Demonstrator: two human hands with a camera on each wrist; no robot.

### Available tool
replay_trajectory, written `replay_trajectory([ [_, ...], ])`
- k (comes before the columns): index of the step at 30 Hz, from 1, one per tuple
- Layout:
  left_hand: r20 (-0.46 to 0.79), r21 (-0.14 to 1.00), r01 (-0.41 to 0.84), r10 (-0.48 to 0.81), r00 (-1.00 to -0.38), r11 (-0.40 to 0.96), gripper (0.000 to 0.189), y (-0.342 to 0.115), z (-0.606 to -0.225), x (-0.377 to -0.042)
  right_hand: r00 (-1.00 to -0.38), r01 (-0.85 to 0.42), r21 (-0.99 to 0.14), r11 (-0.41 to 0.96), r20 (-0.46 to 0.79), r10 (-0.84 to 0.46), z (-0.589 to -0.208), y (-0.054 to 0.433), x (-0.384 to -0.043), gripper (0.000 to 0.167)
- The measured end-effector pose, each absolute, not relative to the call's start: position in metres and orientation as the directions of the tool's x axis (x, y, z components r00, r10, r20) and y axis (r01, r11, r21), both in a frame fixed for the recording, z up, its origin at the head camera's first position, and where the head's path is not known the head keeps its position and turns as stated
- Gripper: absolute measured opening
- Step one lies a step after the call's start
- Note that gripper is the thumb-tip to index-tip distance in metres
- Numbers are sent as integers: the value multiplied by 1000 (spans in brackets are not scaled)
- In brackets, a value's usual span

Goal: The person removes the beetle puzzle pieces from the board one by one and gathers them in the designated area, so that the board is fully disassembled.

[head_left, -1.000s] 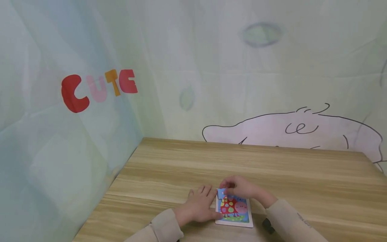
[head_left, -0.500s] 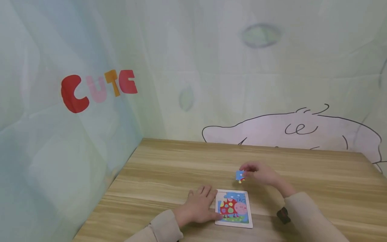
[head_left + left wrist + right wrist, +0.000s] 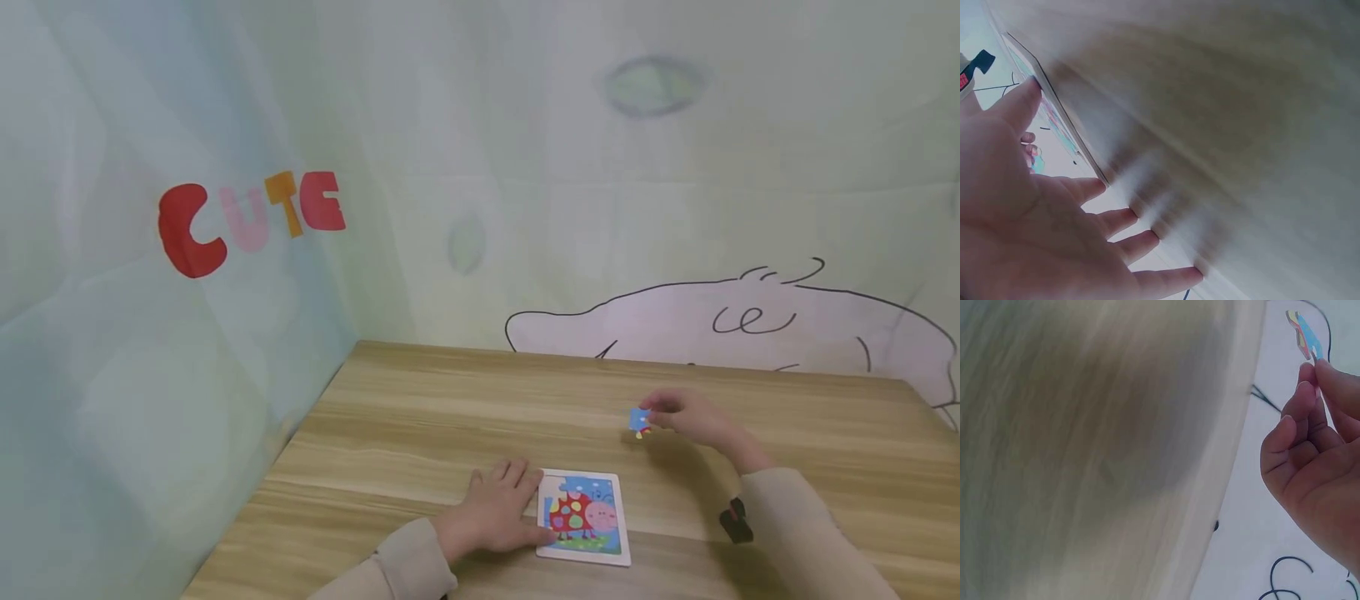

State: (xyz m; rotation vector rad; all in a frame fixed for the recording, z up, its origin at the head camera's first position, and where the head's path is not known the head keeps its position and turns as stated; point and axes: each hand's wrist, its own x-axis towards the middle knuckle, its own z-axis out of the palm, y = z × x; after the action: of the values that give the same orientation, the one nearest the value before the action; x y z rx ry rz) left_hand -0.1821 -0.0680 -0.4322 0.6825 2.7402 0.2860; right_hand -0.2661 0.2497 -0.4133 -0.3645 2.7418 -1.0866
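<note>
A flat jigsaw puzzle [image 3: 622, 553] in a white frame lies on the wooden table, picturing a red spotted ladybird with a pink face. Its upper left corner shows a bare pale gap. My left hand [image 3: 495, 508] rests at the puzzle's left side, fingers straight on the tabletop and thumb on the lower left of the frame. Between thumb and fingertips, my right hand [image 3: 690, 417] pinches a puzzle piece [image 3: 639, 419] above the table, beyond and right of the puzzle. In the right wrist view, the puzzle piece [image 3: 1310, 337] shows blue, red and yellow.
The wooden table [image 3: 450, 400] reaches back to a pale fabric wall [image 3: 420, 250] with a line-drawn animal on it. Another wall at the left carries coloured letters. A dark wrist device [image 3: 737, 521] sits by the right sleeve.
My right hand has lifted the blue piece out of the puzzle's upper left corner and carried it away and to the right. My left hand has stayed in place.
</note>
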Motion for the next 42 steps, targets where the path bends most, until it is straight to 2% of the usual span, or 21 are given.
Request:
replay_trajectory([
  [8,-245,258,426,485,-839,867,84,-66,-432,-182,-962,-76,-702,708,-134,-236,-417,259,-271,22],
  [28,-240,255,427,484,-841,868,85,-66,-433,-182,-964,-16,-697,716,-178,-195,-427,269,-274,25],
  [42,-245,253,431,488,-838,866,85,-66,-433,-183,-967,-65,-663,746,-143,-211,-433,271,-276,22],
])
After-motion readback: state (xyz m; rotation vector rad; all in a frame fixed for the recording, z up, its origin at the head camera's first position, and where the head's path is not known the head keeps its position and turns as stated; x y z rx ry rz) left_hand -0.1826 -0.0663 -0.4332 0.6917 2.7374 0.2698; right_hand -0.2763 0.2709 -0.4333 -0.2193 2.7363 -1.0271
